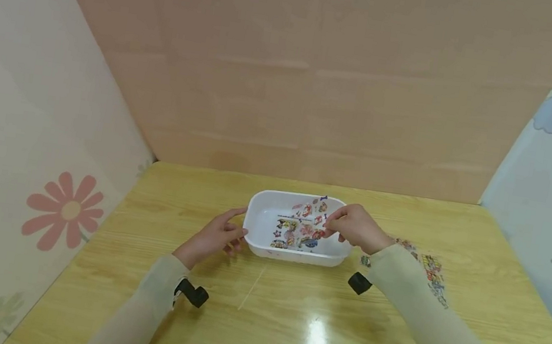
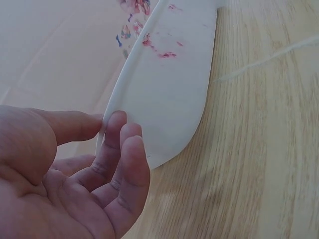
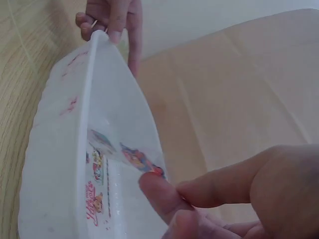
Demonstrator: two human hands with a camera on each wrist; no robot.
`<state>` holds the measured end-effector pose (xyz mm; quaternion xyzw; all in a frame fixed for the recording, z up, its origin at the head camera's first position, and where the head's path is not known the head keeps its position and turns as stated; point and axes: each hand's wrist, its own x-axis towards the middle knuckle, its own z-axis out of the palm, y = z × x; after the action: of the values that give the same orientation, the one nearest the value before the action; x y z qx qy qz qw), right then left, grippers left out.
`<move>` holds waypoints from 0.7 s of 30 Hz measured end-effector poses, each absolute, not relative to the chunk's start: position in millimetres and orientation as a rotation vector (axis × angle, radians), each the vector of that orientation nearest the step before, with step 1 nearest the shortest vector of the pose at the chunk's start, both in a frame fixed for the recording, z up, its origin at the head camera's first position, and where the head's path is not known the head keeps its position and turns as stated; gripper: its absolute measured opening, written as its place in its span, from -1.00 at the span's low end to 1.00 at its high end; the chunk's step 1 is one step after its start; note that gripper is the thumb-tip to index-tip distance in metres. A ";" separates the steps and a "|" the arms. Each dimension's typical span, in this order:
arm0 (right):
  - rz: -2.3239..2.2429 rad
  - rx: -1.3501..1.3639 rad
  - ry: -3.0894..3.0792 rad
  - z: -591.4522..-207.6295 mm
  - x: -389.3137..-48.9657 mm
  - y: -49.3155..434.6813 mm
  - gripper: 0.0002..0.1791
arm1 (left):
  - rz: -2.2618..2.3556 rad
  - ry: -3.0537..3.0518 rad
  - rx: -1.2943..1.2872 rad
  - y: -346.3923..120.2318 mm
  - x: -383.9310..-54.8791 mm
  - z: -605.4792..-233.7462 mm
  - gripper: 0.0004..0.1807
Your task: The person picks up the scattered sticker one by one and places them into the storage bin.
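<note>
A white plastic basin (image 1: 290, 255) stands on the wooden table, its outer wall marked with faint pink print in the left wrist view. The left hand (image 1: 215, 237) holds the basin's left end, its thumb and fingers pinching the rim. Over the basin's right part, the right hand (image 1: 355, 228) pinches a clear sheet of small colourful cartoon stickers (image 1: 307, 230) between thumb and fingers. Part of that sheet reaches down inside the basin. More printed stickers with pink lettering (image 3: 93, 201) show inside the basin in the right wrist view.
More colourful sticker sheets (image 1: 434, 273) lie on the table (image 1: 209, 328) to the right, partly behind the right forearm. A black camera mount is on each wrist. A tan wall (image 1: 306, 111) rises behind the table, with patterned panels at both sides.
</note>
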<state>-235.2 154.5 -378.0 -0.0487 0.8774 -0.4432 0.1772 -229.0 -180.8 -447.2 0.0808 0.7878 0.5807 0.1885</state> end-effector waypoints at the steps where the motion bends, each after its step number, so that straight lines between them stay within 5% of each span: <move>1: -1.234 -0.142 2.477 -378.7 -238.7 151.1 -0.76 | 1.633 2.218 0.229 -181.4 -229.2 -447.2 -0.30; 21: -0.847 -0.093 2.589 -389.4 -260.1 110.8 -0.71 | 1.637 2.196 0.255 -182.9 -230.9 -449.1 -0.28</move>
<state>-260.1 110.8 -389.4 -0.0334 0.9294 -0.3041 0.2065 -230.9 -182.9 -449.1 0.0910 0.7830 0.5839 0.1941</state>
